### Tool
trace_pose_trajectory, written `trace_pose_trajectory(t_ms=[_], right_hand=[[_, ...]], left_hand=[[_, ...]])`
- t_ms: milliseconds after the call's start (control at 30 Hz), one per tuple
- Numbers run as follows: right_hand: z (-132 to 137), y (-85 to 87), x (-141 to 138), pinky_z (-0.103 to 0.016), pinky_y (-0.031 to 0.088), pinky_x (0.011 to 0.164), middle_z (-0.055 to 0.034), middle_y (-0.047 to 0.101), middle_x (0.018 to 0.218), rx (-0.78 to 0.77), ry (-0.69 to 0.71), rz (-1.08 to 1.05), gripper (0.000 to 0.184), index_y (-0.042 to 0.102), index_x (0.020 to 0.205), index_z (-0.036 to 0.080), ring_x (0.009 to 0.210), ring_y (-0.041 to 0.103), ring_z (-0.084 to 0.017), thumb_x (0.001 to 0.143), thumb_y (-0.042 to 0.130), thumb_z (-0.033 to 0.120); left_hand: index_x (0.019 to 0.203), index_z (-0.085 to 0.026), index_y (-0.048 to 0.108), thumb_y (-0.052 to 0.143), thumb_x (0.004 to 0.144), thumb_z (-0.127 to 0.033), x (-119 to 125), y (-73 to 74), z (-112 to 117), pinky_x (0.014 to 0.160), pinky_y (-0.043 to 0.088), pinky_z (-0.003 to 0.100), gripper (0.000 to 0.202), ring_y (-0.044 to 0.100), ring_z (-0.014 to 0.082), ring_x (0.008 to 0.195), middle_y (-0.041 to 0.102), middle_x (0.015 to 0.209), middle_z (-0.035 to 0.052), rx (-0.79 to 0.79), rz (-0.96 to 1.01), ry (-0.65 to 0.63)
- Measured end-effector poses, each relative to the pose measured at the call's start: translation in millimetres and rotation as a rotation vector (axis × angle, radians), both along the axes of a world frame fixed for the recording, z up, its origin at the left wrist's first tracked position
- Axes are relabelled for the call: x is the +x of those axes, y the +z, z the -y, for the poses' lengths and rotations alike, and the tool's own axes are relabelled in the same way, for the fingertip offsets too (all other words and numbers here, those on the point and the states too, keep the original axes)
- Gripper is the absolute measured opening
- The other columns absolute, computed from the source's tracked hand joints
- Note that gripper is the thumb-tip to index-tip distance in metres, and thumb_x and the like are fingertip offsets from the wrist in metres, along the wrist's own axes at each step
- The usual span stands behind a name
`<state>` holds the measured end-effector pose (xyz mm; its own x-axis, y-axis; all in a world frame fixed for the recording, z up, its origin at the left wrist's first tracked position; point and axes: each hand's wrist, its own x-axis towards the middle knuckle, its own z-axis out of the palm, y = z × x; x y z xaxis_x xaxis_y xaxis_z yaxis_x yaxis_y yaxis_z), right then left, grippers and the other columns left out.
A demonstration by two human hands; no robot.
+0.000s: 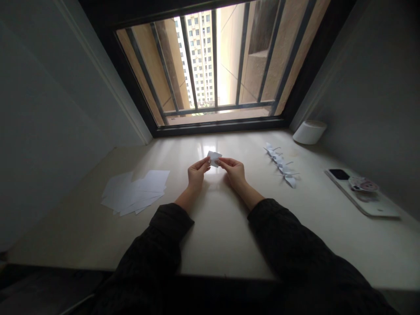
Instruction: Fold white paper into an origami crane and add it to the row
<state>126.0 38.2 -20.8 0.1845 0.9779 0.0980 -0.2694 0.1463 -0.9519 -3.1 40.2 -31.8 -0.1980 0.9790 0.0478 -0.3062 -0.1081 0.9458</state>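
Note:
A small folded piece of white paper (214, 158) is held just above the pale table (216, 236), in the middle of the view. My left hand (197, 172) pinches its left edge with thumb and fingers. My right hand (233, 169) pinches its right edge the same way. Both forearms wear dark sleeves and reach in from the bottom. To the left lies a loose stack of flat white paper sheets (136, 191). To the right a row of several folded white paper figures (282, 165) lies on the table.
A white phone (361, 192) with a pink sticker lies face down at the right edge. A white round container (309, 131) stands in the back right corner. A barred window (213, 65) closes the far side, and walls flank the table.

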Motion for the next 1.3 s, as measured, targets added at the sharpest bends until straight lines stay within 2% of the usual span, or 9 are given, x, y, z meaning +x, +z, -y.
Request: trace_pose_trajectory(t_ms=[200, 467, 700, 833, 1000, 1300], right_hand=[[-2.3, -4.6, 2.7, -0.036, 0.050, 0.073, -0.0073, 0.073, 0.077, -0.015, 0.020, -0.009, 0.031, 0.073, 0.075, 0.018, 0.076, 0.065, -0.021, 0.053, 0.080, 0.038], [-9.3, -12.8, 5.1, -0.031, 0.046, 0.067, -0.0044, 0.071, 0.070, -0.025, 0.068, -0.057, 0.030, 0.073, 0.073, 0.018, 0.064, 0.058, -0.015, 0.052, 0.082, 0.038], [-6.1, -8.9, 6.1, -0.031, 0.045, 0.067, -0.0043, 0.071, 0.071, 0.010, 0.079, -0.025, 0.030, 0.074, 0.074, 0.019, 0.064, 0.057, -0.014, 0.054, 0.082, 0.040], [-6.8, -11.1, 4.5, -0.030, 0.044, 0.068, -0.0036, 0.071, 0.071, -0.009, 0.101, -0.053, 0.028, 0.074, 0.073, 0.019, 0.065, 0.057, -0.014, 0.054, 0.082, 0.038], [-9.3, -14.7, 3.0, -0.030, 0.044, 0.066, -0.0031, 0.070, 0.069, -0.031, 0.095, -0.098, 0.027, 0.074, 0.072, 0.019, 0.064, 0.057, -0.014, 0.053, 0.082, 0.037], [-5.1, -9.0, 1.1, -0.030, 0.043, 0.061, -0.0033, 0.070, 0.068, 0.005, 0.063, -0.125, 0.030, 0.070, 0.073, 0.018, 0.060, 0.057, -0.013, 0.051, 0.083, 0.036]], left_hand=[[0.092, -0.019, 0.074, 0.080, 0.059, -0.031, 1.4, 2.1, 1.4, 0.081, 0.050, 0.032, 0.035, 0.065, 0.0154, 0.081, 0.073, 0.091, 0.0067, 0.000, 0.030, 0.002], [0.092, -0.018, 0.073, 0.078, 0.061, -0.033, 2.2, 4.9, 3.6, 0.081, 0.050, 0.034, 0.035, 0.066, 0.0182, 0.086, 0.073, 0.095, 0.0082, 0.038, -0.033, 0.026], [0.091, -0.018, 0.073, 0.080, 0.059, -0.035, 2.8, 9.0, 7.3, 0.069, 0.050, 0.029, 0.037, 0.065, 0.0174, 0.079, 0.073, 0.086, 0.0075, 0.060, -0.139, -0.012], [0.085, -0.017, 0.074, 0.081, 0.058, -0.033, 3.5, 8.9, 7.3, 0.072, 0.049, 0.029, 0.032, 0.065, 0.0168, 0.079, 0.073, 0.086, 0.0078, 0.051, -0.090, 0.032], [0.084, -0.017, 0.074, 0.080, 0.060, -0.032, 3.7, 7.8, 6.5, 0.074, 0.049, 0.030, 0.029, 0.065, 0.0163, 0.078, 0.073, 0.086, 0.0073, 0.055, -0.076, 0.010], [0.086, -0.017, 0.073, 0.079, 0.061, -0.032, 3.4, 6.0, 6.1, 0.071, 0.049, 0.029, 0.029, 0.065, 0.0158, 0.076, 0.073, 0.085, 0.0068, 0.094, -0.105, 0.003]])
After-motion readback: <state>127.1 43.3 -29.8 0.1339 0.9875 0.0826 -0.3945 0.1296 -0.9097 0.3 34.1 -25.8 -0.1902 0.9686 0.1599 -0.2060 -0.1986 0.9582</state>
